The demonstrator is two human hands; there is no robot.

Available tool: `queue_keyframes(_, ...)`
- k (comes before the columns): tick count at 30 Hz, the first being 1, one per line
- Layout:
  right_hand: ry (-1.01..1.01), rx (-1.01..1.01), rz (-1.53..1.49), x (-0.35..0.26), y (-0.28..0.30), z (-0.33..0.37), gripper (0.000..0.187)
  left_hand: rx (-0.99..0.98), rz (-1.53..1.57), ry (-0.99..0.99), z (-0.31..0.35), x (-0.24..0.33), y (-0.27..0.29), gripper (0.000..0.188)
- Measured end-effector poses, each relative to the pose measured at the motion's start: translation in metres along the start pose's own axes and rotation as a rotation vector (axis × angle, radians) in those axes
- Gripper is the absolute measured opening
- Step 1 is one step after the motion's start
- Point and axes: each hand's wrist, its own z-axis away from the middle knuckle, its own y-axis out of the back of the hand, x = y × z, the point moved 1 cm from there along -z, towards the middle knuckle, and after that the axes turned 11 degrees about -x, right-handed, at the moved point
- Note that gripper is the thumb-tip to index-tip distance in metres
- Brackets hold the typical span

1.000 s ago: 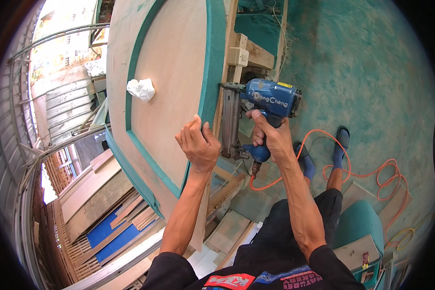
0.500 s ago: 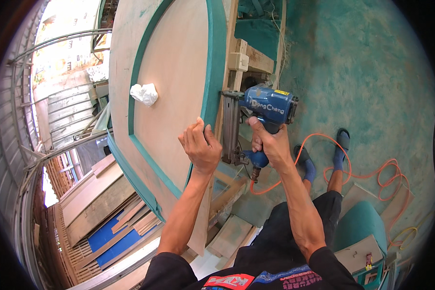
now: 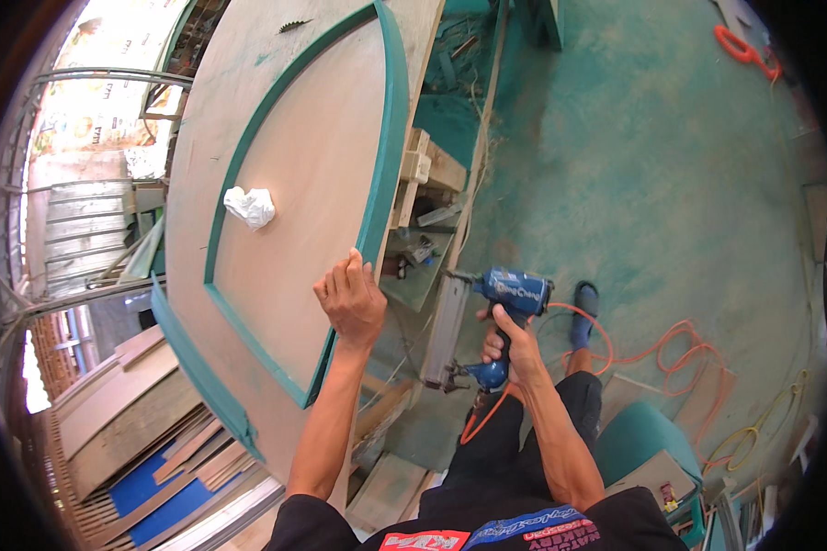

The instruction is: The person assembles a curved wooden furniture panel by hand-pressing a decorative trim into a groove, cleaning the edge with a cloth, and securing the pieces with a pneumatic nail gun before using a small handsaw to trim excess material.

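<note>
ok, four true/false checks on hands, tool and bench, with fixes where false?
1. The right hand grips a blue nail gun. True.
2. The left hand holds the white wad. False: the left hand is at the green frame; the white wad lies apart from it.
3. An orange hose trails over the floor. True.
4. The blue nail gun touches the green frame. False: it is held clear of it.
</note>
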Motion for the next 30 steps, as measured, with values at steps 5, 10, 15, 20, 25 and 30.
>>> queue_keyframes(5, 0.040, 0.184, 0.043, -0.020, 0.047, 0.071, 0.038, -0.010, -0.050, -0.024, 0.006, 0.003, 0.012, 0.048)
queue_keyframes(10, 0.176, 0.383, 0.040, -0.056, 0.091, 0.162, 0.036, -0.042, -0.022, 0.078, 0.039, -0.018, 0.035, 0.059)
queue_keyframes(15, 0.442, 0.610, -0.001, -0.087, 0.137, 0.276, 0.037, -0.119, 0.077, 0.192, 0.093, -0.038, 0.046, 0.065)
queue_keyframes(20, 0.727, 0.709, -0.241, -0.076, 0.182, 0.363, 0.034, -0.179, 0.110, 0.203, 0.117, -0.045, 0.041, 0.059)
queue_keyframes(25, 0.708, 0.760, -0.438, -0.039, 0.215, 0.387, 0.036, -0.058, 0.073, 0.139, 0.123, -0.068, 0.034, 0.044)
queue_keyframes(30, 0.750, 0.814, -0.570, -0.010, 0.247, 0.403, 0.038, -0.035, 0.009, 0.112, 0.113, -0.057, 0.036, 0.039)
